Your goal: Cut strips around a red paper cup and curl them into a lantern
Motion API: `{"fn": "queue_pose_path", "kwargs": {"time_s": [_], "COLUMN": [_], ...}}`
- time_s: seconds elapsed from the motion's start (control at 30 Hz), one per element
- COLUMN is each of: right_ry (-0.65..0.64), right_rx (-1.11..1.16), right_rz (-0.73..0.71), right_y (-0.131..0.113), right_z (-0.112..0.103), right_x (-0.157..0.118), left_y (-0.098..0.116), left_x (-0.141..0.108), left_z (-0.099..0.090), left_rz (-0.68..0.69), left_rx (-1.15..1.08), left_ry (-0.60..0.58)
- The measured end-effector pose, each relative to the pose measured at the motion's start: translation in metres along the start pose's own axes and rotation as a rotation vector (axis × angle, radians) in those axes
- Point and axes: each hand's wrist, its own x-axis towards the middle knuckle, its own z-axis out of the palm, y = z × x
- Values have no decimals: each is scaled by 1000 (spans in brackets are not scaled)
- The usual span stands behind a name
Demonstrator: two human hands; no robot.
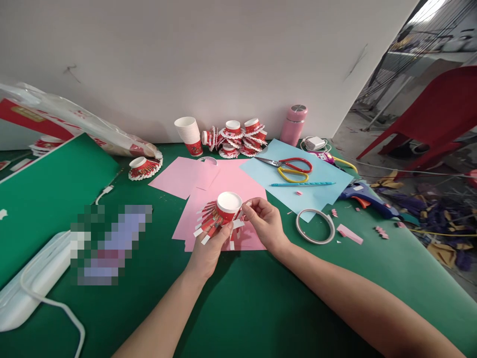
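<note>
A red paper cup (228, 203) with its side cut into spread strips is held above pink paper (194, 209), its white round base facing up. White pieces show at the ends of several strips. My left hand (208, 251) grips the cup's strips from below, thumb on top. At the cup's right side, my right hand (265, 221) has thumb and index finger pinched on a strip. Part of that strip is hidden by the fingers.
Scissors (292, 169) and a blue pencil (303, 184) lie on blue paper (253, 171). A tape roll (316, 242) and glue gun (368, 199) are at right. Cut cups (233, 132), stacked cups (188, 134) and a pink bottle (293, 127) stand along the wall.
</note>
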Motion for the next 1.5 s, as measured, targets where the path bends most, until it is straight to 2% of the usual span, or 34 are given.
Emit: {"fn": "queue_pose_path", "kwargs": {"time_s": [0.2,0.4,0.63,0.77,0.9,1.03,1.3,1.5], "right_ry": [15,36,49,47,58,46,37,-56], "right_rx": [-130,-272,-462,-490,-432,-370,-461,-565], "right_rz": [-104,-215,-413,-432,-370,-323,-433,-604], "right_y": [-1,-4,-8,-8,-8,-7,-9,-14], "right_z": [-1,-1,-1,-1,-1,1,1,-1], "right_x": [-3,-5,-8,-7,-7,-8,-11,-13], "left_y": [0,2,7,10,11,8,7,11], "left_x": [1,0,-1,-4,-5,-4,-2,0], "left_z": [0,-1,4,9,11,8,7,8], "left_rz": [89,63,61,32,20,14,79,5], "left_rx": [116,193,187,98,48,65,87,-117], "left_ry": [-26,10,58,67,75,19,-1,-18]}}
